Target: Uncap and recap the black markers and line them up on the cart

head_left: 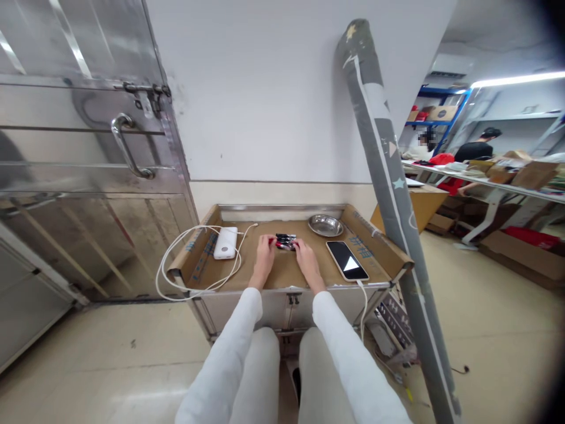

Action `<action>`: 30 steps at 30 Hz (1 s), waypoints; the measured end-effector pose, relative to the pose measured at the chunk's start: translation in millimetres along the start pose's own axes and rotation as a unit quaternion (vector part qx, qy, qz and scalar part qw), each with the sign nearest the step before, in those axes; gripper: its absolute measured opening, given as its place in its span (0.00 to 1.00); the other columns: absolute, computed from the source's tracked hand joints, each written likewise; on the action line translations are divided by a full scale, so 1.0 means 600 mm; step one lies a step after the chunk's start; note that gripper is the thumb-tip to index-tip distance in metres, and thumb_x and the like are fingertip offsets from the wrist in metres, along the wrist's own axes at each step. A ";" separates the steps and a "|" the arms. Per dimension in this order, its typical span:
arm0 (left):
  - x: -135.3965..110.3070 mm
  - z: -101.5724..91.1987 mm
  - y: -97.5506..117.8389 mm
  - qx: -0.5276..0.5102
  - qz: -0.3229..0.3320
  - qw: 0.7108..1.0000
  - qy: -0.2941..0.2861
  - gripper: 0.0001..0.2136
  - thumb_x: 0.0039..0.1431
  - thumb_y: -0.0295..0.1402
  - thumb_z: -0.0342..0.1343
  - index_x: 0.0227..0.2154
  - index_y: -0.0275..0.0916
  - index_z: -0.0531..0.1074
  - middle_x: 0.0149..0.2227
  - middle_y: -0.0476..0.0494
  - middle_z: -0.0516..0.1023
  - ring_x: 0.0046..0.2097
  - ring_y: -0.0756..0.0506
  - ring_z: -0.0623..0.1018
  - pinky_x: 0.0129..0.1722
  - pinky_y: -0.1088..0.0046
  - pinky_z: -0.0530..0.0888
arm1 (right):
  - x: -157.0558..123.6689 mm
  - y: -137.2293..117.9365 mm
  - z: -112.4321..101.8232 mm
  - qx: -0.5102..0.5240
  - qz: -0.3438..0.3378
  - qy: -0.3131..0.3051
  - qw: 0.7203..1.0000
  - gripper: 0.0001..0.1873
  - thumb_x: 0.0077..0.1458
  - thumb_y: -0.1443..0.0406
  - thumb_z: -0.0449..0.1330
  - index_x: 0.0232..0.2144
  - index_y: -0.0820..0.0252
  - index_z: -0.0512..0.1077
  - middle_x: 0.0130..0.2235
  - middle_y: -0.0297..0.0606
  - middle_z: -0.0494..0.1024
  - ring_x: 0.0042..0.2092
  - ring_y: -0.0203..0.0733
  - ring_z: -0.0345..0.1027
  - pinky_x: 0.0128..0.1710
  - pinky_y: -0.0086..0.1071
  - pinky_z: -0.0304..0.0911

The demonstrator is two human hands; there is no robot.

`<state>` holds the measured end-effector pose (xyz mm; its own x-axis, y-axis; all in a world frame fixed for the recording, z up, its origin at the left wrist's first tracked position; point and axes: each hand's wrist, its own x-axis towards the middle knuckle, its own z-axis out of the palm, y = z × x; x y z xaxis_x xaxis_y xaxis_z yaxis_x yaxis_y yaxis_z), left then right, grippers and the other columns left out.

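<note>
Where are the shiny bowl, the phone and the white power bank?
Bowl (325,225): head view, on the middle of its inside.
Phone (346,259): head view, on the middle of its dark screen.
Power bank (225,243): head view, on the middle of its white top.

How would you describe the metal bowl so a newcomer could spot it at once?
Find the cardboard-lined cart against the white wall. At its back right, behind the black phone, sits the metal bowl: shallow, round and shiny, the only dish there.
</note>
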<state>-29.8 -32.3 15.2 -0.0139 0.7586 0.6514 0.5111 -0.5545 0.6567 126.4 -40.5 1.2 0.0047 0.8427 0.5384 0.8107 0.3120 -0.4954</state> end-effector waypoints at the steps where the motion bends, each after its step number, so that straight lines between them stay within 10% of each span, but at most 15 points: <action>1: -0.002 0.001 0.001 -0.004 0.014 0.998 -0.056 0.05 0.62 0.29 0.46 0.35 0.39 0.67 0.37 0.45 0.71 0.41 0.48 0.73 0.45 0.68 0.70 | 0.000 0.000 -0.001 -0.016 0.009 0.007 1.000 0.15 0.64 0.65 0.43 0.45 0.62 0.68 0.41 0.47 0.76 0.41 0.43 0.71 0.41 0.33 0.63; 5: -0.008 0.001 0.002 -0.003 0.052 0.977 -0.207 0.02 0.58 0.28 0.53 0.31 0.39 0.68 0.34 0.47 0.72 0.38 0.48 0.73 0.42 0.70 0.70 | 0.003 0.000 -0.003 -0.054 0.011 0.024 0.998 0.16 0.64 0.65 0.43 0.44 0.63 0.68 0.41 0.47 0.76 0.41 0.44 0.71 0.41 0.34 0.63; 30: -0.001 0.037 -0.053 0.046 0.029 0.985 -0.163 0.04 0.57 0.24 0.50 0.33 0.39 0.67 0.37 0.47 0.65 0.37 0.49 0.71 0.43 0.67 0.72 | 0.005 -0.004 -0.002 0.033 -0.049 0.022 0.998 0.15 0.62 0.66 0.45 0.42 0.59 0.70 0.41 0.44 0.73 0.45 0.43 0.67 0.48 0.38 0.63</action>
<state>-26.9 -7.3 -14.5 0.2867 0.8050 0.5194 0.5795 -0.5774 0.5751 125.1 -38.9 4.7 -0.0450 0.7871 0.6152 0.7679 0.4212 -0.4827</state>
